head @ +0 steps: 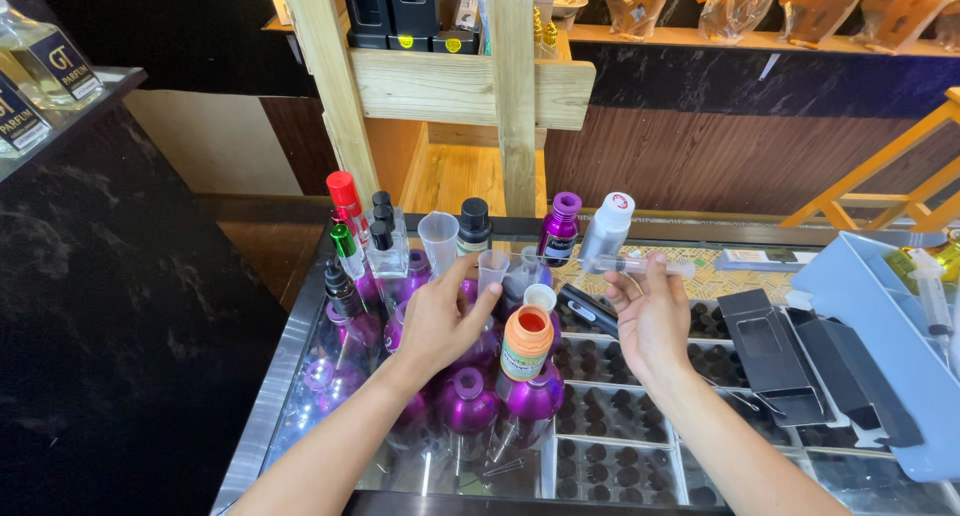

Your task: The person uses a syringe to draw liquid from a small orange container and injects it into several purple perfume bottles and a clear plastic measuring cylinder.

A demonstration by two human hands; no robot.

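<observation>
Glass-topped surface (300, 336) crowded with purple bottles (465, 401) | left hand (440, 321) pinches small clear cup (492, 269) | right hand (652, 316) grips syringe (640, 266) level | best: steady cup, tip close.

Bottles (470, 401) crowd the glass counter's (300, 336) left half (measuring cups (438, 238) behind them), with open boxes (765, 351) lying right.

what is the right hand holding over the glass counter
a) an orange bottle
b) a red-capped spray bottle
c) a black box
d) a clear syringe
d: the right hand pinches a clear syringe lying level between its fingertips, while the orange bottle stands on the counter beside the left hand, which holds a small clear cup.
</observation>
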